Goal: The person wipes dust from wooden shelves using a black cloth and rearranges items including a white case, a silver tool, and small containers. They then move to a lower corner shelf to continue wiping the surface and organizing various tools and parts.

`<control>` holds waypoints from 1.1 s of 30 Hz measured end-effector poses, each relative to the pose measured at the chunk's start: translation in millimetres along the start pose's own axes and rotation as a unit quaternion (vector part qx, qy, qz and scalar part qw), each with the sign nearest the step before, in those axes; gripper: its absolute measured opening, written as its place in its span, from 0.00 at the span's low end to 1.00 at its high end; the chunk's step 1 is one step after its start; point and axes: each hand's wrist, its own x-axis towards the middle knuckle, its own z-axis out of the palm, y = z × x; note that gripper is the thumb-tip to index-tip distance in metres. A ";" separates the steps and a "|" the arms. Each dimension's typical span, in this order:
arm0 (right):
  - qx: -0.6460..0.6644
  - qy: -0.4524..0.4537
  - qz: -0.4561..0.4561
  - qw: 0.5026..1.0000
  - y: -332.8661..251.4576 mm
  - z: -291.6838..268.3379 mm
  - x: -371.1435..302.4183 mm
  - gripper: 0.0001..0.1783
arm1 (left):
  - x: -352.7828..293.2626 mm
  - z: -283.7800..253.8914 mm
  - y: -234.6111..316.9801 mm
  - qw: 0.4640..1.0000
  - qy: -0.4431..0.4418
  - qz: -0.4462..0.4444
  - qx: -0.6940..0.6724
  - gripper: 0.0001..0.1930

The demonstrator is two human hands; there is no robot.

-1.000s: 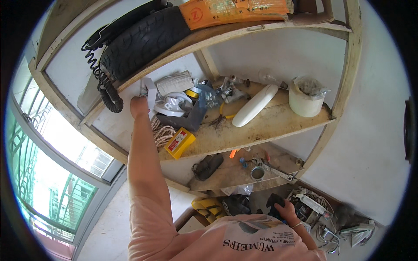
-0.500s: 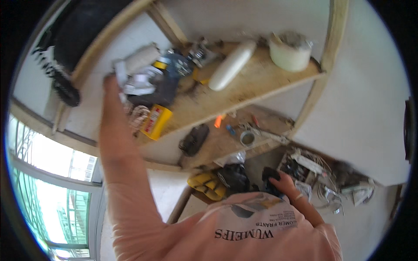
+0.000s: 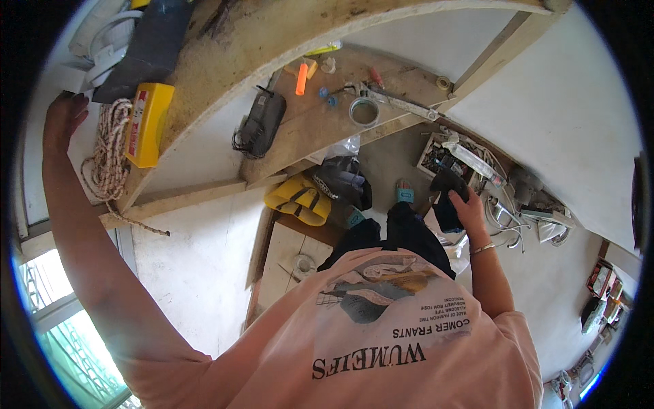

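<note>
At three o'clock, the right hand [image 3: 469, 206] grasps a black, soft-looking item [image 3: 447, 183]. At ten, the left hand [image 3: 65, 117] meets a white piece [image 3: 70, 78] near coiled rope [image 3: 112, 146]; whether it grips is unclear.

The head camera looks steeply down over the shirt [image 3: 371, 330]. The shelves [image 3: 211, 65] stand near, the floor [image 3: 545, 279] farther off.

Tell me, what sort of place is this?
Probably a storeroom or home workshop: rough wooden shelves hold coiled braided rope, a yellow box and an open round can.
</note>
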 end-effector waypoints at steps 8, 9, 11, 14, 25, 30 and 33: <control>0.059 -0.022 0.002 0.998 -8.3 16.2 -1.1 0.20 | -88.3 4.2 3.0 0.933 0.261 0.221 -0.109 0.22; 0.041 -0.017 -0.010 0.999 -8.5 17.5 -1.0 0.20 | -98.3 8.0 3.6 0.905 0.313 0.278 -0.076 0.20; 0.006 -0.004 -0.033 0.999 -7.2 19.8 -0.9 0.19 | -137.5 33.4 13.9 0.839 0.384 0.384 -0.042 0.16; 0.013 -0.013 -0.001 1.000 -4.4 23.5 1.7 0.20 | -208.6 83.5 35.6 0.794 0.479 0.367 -0.070 0.11; 0.084 0.007 0.002 0.996 10.0 37.9 2.3 0.21 | -287.2 354.3 -21.7 0.958 -0.171 0.224 -0.057 0.14; 0.043 0.020 -0.007 0.999 5.4 40.3 -3.6 0.19 | -250.8 462.5 -22.0 0.942 -0.154 0.260 0.146 0.18; 0.063 -0.038 0.054 0.996 -5.9 37.6 -10.1 0.19 | -230.1 509.9 -17.7 0.916 -0.140 0.319 0.197 0.19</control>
